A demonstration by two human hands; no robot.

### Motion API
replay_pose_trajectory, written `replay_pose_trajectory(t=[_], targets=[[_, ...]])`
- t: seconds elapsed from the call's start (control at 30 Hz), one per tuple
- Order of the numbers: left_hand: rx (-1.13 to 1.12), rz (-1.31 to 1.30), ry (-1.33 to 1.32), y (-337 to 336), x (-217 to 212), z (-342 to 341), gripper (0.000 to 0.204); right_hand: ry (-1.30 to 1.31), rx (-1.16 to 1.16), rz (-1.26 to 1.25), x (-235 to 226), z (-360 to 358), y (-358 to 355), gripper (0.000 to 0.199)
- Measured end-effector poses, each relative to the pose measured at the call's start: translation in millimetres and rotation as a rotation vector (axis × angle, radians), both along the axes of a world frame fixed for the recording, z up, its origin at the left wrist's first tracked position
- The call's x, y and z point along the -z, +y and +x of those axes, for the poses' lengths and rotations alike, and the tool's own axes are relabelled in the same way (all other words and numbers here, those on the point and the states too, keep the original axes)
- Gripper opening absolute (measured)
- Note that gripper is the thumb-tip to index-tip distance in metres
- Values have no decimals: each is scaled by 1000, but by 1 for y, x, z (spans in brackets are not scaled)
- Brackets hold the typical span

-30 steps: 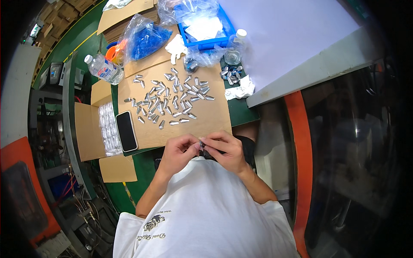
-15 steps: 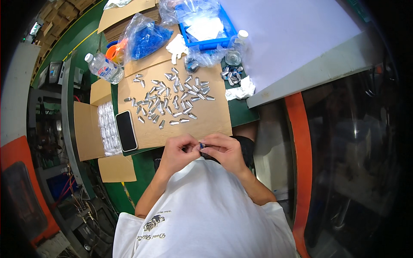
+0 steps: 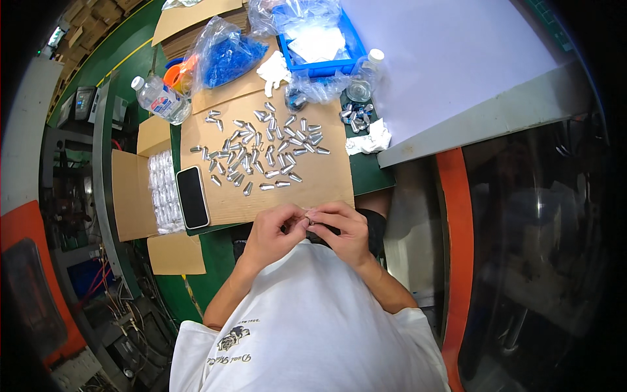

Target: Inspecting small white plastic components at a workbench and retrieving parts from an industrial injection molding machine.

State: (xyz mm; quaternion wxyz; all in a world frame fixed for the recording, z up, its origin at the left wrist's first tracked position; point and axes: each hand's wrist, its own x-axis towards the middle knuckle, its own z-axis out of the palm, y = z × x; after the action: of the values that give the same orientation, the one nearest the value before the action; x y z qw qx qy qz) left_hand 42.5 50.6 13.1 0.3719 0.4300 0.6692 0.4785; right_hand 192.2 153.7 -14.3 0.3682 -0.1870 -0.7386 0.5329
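The left hand [image 3: 271, 234] and the right hand [image 3: 343, 232] meet just below the near edge of the cardboard sheet [image 3: 320, 179], fingertips pinched together on a small metal piece [image 3: 309, 221] held between them; both hands are closed on it, though the piece is too small to say how it is being worked. The step in hand seems to be fitting or checking one piece close to the body, above the white shirt [image 3: 307, 313]. On the cardboard sheet, beyond the hands, lies a scatter of similar small silver pieces [image 3: 261, 147]. At its left edge rests a black phone [image 3: 192, 196], with an open carton [image 3: 140, 186] of white wrapped goods further left. Beyond the sheet stand a blue tray [image 3: 320, 65] and a water bottle [image 3: 160, 98]. The next move probably calls for a fine fingertip grip and a short reach forward to the sheet.
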Motion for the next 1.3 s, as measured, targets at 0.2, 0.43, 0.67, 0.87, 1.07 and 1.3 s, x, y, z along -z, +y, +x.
replay_pose_trajectory(t=[0.2, 0.43, 0.67, 0.87, 1.07, 1.3], targets=[[-34, 14, 112, 1, 1, 3, 6, 2, -24, -95, 4, 3, -2, 25], [-80, 11, -33, -2, 14, 4, 2, 186, -97, -708, 13, 8, -11, 25], [-129, 0, -252, -6, 31, 1, 6, 396, -83, -959, 25, -4, -12, 20], [-443, 114, -334, -21, 44, -9, 6, 575, 47, -1159, 44, -15, 8, 17], [-500, 227, -302, -43, 60, -29, 9, -308, 164, 97, 76, -37, 55, 19], [-394, 288, -256, -26, 47, -21, 5, -521, 194, 480, 73, -71, 63, 20]])
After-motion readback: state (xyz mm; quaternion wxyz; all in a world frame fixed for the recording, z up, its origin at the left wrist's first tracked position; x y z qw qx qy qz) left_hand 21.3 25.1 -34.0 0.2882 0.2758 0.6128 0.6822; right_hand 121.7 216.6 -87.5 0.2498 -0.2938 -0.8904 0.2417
